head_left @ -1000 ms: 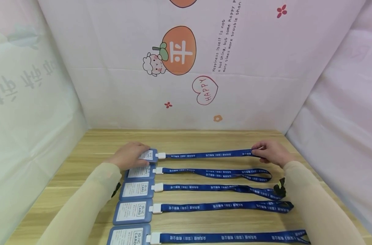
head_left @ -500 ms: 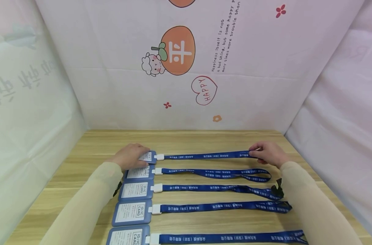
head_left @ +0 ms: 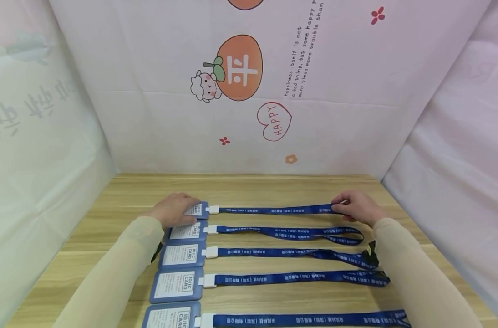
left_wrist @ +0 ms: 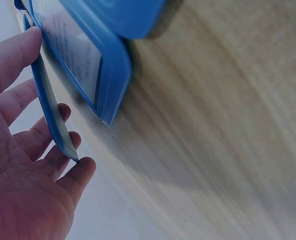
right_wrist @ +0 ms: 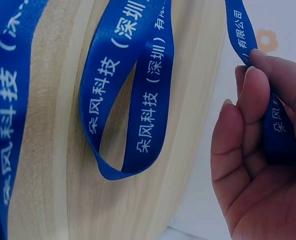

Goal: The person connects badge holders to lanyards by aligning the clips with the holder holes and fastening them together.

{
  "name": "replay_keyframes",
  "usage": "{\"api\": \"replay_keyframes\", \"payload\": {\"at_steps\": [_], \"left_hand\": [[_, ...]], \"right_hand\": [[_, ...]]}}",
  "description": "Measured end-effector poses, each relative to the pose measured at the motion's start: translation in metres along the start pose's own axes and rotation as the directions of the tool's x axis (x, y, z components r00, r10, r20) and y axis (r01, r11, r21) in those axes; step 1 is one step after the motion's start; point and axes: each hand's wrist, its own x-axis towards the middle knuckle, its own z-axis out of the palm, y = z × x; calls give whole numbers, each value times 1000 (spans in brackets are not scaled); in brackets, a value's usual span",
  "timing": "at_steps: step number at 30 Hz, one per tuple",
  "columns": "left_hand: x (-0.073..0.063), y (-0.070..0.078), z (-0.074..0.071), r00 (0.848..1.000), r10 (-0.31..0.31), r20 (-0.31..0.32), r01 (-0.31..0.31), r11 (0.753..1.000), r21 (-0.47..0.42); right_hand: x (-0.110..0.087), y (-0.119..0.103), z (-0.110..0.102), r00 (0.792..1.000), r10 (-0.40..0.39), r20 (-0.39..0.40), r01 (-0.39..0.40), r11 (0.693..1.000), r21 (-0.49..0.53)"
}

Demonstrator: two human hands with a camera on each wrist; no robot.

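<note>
My left hand (head_left: 173, 210) holds the blue badge holder (head_left: 198, 209) of the farthest lanyard between thumb and fingers. In the left wrist view that badge holder (left_wrist: 48, 105) appears edge-on, lifted off the tabletop. At the right, my right hand (head_left: 359, 207) pinches the far end of its dark blue strap (head_left: 273, 211) between thumb and fingertips. The strap runs nearly straight between both hands from a white clip (head_left: 213, 209). Seen from the right wrist, the strap (right_wrist: 240, 32) passes under the thumb, and its end loop lies against the palm.
Several similar lanyards lie in a row towards the front, badges left, straps right. The nearest of them has its strap looped (head_left: 343, 235) close below my right hand. A printed white cloth (head_left: 171, 136) stands behind the wooden table (head_left: 249, 184), with cloth at both sides.
My right hand has come slightly down and to the left with the strap's end. The held badge holder has shifted slightly left; my left hand stays nearly still on it.
</note>
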Motion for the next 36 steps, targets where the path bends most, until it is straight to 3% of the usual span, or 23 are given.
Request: {"api": "replay_keyframes", "payload": {"at_steps": [5,12,19,26,36], "left_hand": [[1,2,1,1000,12,15,-12,1000,4],[2,5,0,999,-32,32,33,999,-30],[0,10,2,1000,-15,26,16,1000,-9],[-5,18,1,996,-23,85,22,1000,15],[-11,17,0,994,-53,95,51,998,23]], "right_hand": [[-2,2,1,1000,-11,10,11,1000,5],[-5,5,3,1000,-2,13,2,1000,7],[-6,6,1,1000,0,19,1,1000,-9],[-3,8,-1,1000,16,-14,-17,999,-35],[-3,15,1,995,60,-76,-63,997,-39]]}}
